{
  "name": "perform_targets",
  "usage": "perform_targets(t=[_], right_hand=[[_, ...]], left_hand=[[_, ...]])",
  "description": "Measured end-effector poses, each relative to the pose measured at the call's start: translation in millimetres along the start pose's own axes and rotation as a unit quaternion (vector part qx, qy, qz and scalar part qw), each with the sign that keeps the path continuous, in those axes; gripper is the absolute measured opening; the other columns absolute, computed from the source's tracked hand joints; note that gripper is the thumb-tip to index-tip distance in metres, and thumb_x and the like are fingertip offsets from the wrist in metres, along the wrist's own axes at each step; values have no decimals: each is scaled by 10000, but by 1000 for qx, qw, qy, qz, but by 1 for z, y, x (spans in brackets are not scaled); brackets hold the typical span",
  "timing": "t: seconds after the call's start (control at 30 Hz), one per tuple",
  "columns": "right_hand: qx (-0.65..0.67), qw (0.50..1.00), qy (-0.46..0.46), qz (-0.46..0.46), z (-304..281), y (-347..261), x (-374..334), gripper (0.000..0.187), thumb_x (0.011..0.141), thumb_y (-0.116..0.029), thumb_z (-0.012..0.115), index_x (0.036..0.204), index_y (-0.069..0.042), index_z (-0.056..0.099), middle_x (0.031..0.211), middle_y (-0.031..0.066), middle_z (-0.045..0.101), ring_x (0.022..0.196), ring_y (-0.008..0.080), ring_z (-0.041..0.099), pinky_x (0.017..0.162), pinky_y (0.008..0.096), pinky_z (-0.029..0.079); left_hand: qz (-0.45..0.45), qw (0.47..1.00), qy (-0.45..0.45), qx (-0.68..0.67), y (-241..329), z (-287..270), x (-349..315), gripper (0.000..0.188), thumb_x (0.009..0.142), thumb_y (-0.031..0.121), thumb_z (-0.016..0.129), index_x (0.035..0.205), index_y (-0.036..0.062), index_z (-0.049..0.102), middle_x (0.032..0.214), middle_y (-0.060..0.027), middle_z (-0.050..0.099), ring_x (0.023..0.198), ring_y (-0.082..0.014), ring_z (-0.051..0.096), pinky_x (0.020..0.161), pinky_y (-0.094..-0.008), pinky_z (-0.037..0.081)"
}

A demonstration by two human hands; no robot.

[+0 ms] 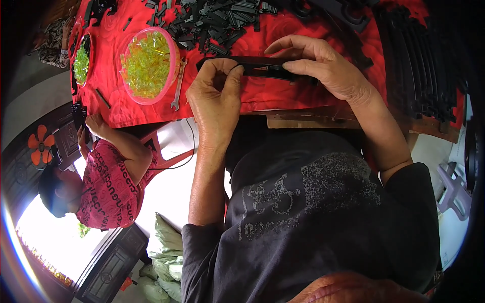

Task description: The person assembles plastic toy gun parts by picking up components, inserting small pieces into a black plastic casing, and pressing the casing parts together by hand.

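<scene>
My left hand (216, 96) pinches the left part of a long black plastic strip (268, 72) between thumb and curled fingers. The strip has a slot along its middle and lies level above the table's near edge. My right hand (331, 65) is at its right part, the thumb pressed on the strip and the index finger arched past its far edge. The lower fingers of the right hand are hidden. Beyond the strip lies a pile of small black plastic pieces (214, 25) on the red tablecloth (166, 112).
A pink bowl (177, 63) of yellow-green clear pieces stands left, beside a wrench (179, 86). Curved black parts (417, 65) are stacked right. A co-worker in a red patterned shirt (112, 187) handles black parts at the left. Sacks (164, 247) lie on the floor.
</scene>
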State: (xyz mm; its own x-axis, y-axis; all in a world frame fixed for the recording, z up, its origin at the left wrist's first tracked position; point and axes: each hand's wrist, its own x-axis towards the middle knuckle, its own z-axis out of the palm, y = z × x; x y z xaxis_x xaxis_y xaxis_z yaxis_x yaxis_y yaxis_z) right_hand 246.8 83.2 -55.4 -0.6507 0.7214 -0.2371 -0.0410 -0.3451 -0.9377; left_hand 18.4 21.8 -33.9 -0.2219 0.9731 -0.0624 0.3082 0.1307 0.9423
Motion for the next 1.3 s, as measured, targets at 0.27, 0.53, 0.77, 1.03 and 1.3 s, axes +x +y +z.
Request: perform_targets(t=[0.27,0.53,0.77,1.03,1.3], right_hand=[[5,1000,-17,-25,0,2,1,453,950,-116,614,1397,-44,600,1151,64,712,1017,95,651,906,246,508],[14,1000,-20,-10,0,1,2,449,955,-118,711,1384,-41,602,1093,58,732,935,65,655,820,200,516],[-10,1000,-24,-12,-1,3,3,439,954,-87,694,1381,-38,604,1104,68,737,960,75,667,847,213,528],[-19,999,-30,-13,-1,2,3,450,950,-47,676,1392,-36,596,1068,67,745,925,75,671,840,208,529],[-35,999,-22,-14,0,-1,1,440,957,-28,635,1395,-38,595,1073,63,744,908,58,659,808,192,511]], left_hand=[[7,1000,-24,-1,4,0,-1,35,927,-34,716,945,-16,692,787,-1,683,715,-37,591,643,-218,481],[-17,998,-51,14,12,-3,-2,45,908,-46,722,924,-10,698,753,-6,677,695,-46,595,631,-227,480],[-5,997,-56,60,11,-5,-3,51,890,-54,724,906,-14,696,751,-33,686,693,-58,601,644,-240,491],[28,993,-38,112,14,-1,-4,61,870,-49,734,904,-18,695,754,-72,691,702,-86,624,666,-263,513],[1,995,-47,94,13,-2,-4,53,875,-38,736,900,-15,695,737,-64,687,688,-81,611,659,-261,507]])
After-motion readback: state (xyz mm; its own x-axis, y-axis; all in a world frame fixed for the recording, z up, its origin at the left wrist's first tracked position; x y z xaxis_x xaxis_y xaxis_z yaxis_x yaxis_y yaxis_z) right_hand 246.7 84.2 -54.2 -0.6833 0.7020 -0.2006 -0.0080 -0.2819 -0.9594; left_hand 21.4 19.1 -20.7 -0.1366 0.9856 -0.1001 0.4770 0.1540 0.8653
